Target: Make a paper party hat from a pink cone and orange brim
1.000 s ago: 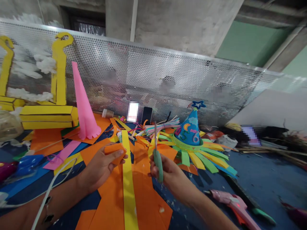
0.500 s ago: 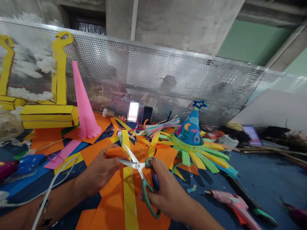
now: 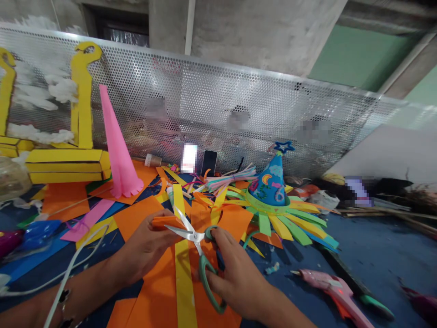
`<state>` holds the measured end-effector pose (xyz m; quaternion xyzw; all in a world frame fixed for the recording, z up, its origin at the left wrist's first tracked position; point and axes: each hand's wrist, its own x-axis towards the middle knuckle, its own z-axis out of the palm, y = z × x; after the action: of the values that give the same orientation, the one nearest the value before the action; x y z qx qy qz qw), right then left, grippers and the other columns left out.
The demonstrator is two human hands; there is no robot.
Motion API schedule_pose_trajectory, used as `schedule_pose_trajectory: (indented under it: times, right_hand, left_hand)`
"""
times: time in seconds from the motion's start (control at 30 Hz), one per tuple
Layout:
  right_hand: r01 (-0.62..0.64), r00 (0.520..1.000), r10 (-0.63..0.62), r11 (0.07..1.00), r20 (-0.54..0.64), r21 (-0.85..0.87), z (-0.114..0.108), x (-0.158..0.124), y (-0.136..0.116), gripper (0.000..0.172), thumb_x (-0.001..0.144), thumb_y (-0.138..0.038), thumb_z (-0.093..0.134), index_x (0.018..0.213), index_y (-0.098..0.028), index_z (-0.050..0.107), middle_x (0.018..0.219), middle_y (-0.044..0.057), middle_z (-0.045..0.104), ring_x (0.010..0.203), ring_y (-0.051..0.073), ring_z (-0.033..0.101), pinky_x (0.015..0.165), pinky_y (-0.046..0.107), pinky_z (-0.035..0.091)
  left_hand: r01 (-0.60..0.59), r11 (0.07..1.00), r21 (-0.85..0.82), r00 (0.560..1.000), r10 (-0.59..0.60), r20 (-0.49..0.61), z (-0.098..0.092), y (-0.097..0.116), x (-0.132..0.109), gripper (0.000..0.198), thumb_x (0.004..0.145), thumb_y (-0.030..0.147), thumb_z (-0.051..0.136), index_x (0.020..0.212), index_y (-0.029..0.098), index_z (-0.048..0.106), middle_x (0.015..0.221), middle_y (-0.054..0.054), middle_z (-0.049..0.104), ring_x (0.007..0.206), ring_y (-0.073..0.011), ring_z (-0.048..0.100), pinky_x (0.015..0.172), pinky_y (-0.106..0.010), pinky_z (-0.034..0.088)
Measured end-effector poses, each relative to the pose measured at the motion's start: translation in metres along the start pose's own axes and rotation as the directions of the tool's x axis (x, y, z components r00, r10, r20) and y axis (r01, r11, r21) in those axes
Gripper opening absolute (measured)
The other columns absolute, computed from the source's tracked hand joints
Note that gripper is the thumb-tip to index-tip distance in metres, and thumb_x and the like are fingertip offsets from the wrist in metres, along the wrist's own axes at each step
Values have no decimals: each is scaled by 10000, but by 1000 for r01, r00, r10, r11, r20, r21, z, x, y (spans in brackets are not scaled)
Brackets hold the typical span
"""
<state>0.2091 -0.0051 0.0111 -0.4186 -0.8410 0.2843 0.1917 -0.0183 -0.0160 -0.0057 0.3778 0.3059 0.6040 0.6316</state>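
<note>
My left hand pinches a folded piece of orange paper between thumb and fingers. Green-handled scissors are in my right hand, with thumb and fingers through the loops. Their blades are spread and point left, at the end of the orange paper. Beneath both hands lie orange sheets, crossed lengthwise by a yellow paper strip.
A pink paper cone stands at the left by a yellow box form. On the right are a decorated blue cone hat with a fringed brim and a pink glue gun. A white cable runs by my left forearm.
The scissors and my right hand have shifted slightly left, bringing the blades over the orange paper. My left hand keeps its hold on the paper, which has tilted a little.
</note>
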Motion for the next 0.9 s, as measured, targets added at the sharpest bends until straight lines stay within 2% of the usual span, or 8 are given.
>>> schedule_pose_trajectory:
  times: [0.2, 0.4, 0.63, 0.77, 0.9]
  right_hand:
    - [-2, 1000, 2, 1000, 23, -9, 0, -1, 1, 321, 852, -236, 731, 1081, -222, 507, 1098, 56, 617, 957, 234, 551, 822, 342, 404]
    - [-6, 998, 9, 999, 56, -47, -2, 0, 0, 219, 858, -260, 668, 946, -239, 468, 919, 5, 593, 759, 188, 479, 688, 309, 324]
    - [-6, 996, 14, 996, 90, -93, -8, -1, -4, 170, 862, -235, 603, 857, -249, 433, 779, -39, 527, 652, 159, 423, 618, 306, 227]
    - [-27, 993, 38, 995, 116, -95, -11, -1, -7, 151, 879, -207, 579, 830, -248, 443, 734, -47, 514, 619, 149, 420, 601, 311, 204]
    - [-59, 990, 70, 994, 120, -97, -12, 0, -8, 169, 897, -235, 608, 832, -246, 453, 735, -48, 519, 626, 148, 422, 596, 307, 209]
  left_hand:
    - [2, 1000, 12, 1000, -3, 23, -1, -1, 1, 237, 736, 277, 939, 782, 182, 727, 744, 15, 692, 759, -116, 626, 765, -220, 503]
    - [10, 999, -46, 997, -6, 73, -2, -1, -1, 184, 768, 203, 880, 788, 193, 698, 771, 15, 702, 786, -131, 635, 806, -252, 520]
    - [24, 997, -74, 998, -19, 67, -1, 1, -2, 151, 782, 187, 857, 813, 197, 709, 796, 5, 704, 817, -155, 640, 855, -298, 536]
    - [39, 993, -112, 998, -32, 63, -2, 2, -2, 110, 811, 186, 840, 852, 203, 739, 851, -4, 728, 838, -160, 648, 885, -323, 545]
    - [59, 992, -107, 998, -55, 44, -5, -2, -2, 126, 784, 197, 870, 853, 196, 765, 843, -12, 731, 829, -167, 658, 862, -321, 548]
